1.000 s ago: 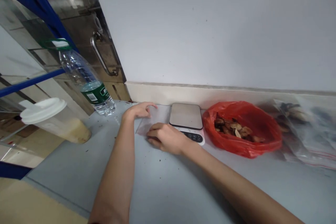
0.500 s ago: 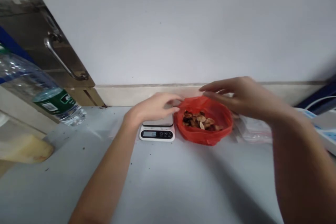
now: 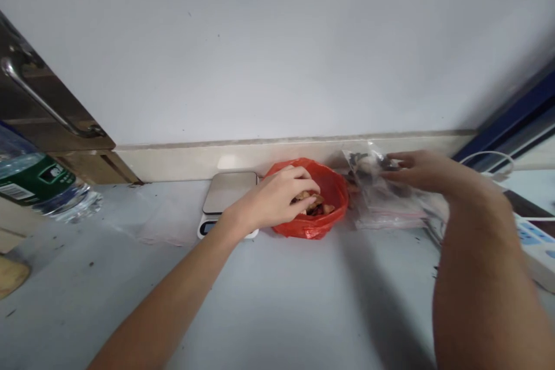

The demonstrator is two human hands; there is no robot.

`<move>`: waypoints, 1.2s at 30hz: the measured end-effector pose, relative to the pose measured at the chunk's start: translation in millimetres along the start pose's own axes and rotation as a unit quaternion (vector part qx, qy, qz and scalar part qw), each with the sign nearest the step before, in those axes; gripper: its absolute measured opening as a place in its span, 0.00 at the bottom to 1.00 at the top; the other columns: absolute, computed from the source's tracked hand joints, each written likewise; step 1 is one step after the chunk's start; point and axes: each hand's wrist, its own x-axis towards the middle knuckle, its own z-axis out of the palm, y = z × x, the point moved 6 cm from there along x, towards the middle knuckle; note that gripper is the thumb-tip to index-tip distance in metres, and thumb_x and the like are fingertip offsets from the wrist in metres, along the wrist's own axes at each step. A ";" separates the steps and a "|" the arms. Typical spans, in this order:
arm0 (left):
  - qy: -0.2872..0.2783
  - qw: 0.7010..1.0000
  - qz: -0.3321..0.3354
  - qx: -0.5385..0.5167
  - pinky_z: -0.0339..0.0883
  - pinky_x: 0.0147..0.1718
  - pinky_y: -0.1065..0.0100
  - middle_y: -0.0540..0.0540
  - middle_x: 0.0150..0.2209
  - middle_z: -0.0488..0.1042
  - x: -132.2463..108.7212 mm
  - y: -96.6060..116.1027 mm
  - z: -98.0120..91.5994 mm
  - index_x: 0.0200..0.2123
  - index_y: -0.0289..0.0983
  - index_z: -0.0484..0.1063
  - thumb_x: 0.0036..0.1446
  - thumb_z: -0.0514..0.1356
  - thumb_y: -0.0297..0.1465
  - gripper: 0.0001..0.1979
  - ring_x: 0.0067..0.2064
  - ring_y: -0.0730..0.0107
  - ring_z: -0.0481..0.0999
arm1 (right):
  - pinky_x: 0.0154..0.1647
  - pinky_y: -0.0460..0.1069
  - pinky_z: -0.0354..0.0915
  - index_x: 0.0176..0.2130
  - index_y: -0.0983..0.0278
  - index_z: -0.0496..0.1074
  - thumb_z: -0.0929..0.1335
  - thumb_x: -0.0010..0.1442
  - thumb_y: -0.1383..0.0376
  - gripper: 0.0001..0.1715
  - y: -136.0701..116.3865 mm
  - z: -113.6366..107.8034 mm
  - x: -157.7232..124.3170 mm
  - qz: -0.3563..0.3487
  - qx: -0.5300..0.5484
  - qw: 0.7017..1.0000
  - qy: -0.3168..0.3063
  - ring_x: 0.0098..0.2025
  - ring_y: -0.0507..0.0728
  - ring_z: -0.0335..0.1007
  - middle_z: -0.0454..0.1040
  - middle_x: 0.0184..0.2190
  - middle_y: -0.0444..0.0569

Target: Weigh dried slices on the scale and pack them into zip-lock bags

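My left hand [image 3: 286, 195] reaches into a red plastic bag [image 3: 340, 193] with its rim spread wide, and its fingers are curled around some dried brown slices [image 3: 310, 199]. More of these slices lie under and beside the hand. A white kitchen scale [image 3: 229, 191] with a steel plate stands to the left of the bag, its display partly covered by my left forearm. On the right, my right hand [image 3: 416, 169] pinches the upper part of a clear plastic bag [image 3: 368, 176] that has dark and pale pieces in it.
Flat clear bags [image 3: 390, 214] lie on the grey table [image 3: 277, 306] at the right, with a white power strip [image 3: 535, 243] and a cable beyond. A water bottle [image 3: 34, 179] is at the left edge. A thin clear bag [image 3: 165, 222] lies left of the scale.
My left hand has moved from above the scale into the red bag. My right hand has gone from the red bag's rim to the clear bag on the right. The view has shifted right.
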 end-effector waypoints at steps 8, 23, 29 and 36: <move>0.028 0.999 0.004 0.028 0.71 0.43 0.63 0.44 0.42 0.79 -1.0 -1.8 -4.7 0.37 0.37 0.80 0.69 0.56 0.26 0.13 0.43 0.63 0.78 | 0.48 0.54 0.69 0.32 0.64 0.79 0.70 0.49 0.75 0.11 -17.6 -19.7 -19.0 0.232 -0.021 0.966 0.112 0.47 0.67 0.76 0.77 0.29 0.54; 0.239 0.923 -0.044 -0.299 0.73 0.49 0.65 0.45 0.45 0.79 -18.3 -30.6 -66.7 0.46 0.39 0.71 0.59 0.68 0.37 0.15 0.50 0.63 0.80 | 0.25 0.49 0.67 0.31 0.58 0.70 0.80 0.29 0.60 0.27 -120.5 49.5 -21.0 -0.148 0.444 0.855 -0.225 0.25 0.54 0.69 0.75 0.24 0.41; 0.270 0.891 -0.145 -0.337 0.71 0.33 0.70 0.56 0.29 0.70 -35.2 -49.4 -78.2 0.55 0.42 0.70 0.48 0.73 0.34 0.31 0.31 0.72 0.76 | 0.44 0.55 0.76 0.38 0.58 0.76 0.72 0.52 0.36 0.31 -120.7 74.8 -16.7 -0.093 0.489 0.814 -0.298 0.46 0.64 0.79 0.83 0.42 0.53; 0.344 0.863 -0.231 -0.288 0.76 0.40 0.66 0.49 0.34 0.76 -52.3 -69.8 -92.9 0.53 0.35 0.78 0.44 0.76 0.34 0.31 0.39 0.66 0.78 | 0.32 0.50 0.72 0.22 0.62 0.76 0.82 0.42 0.48 0.24 -114.0 64.0 -16.7 -0.122 0.395 0.863 -0.290 0.30 0.57 0.76 0.78 0.24 0.48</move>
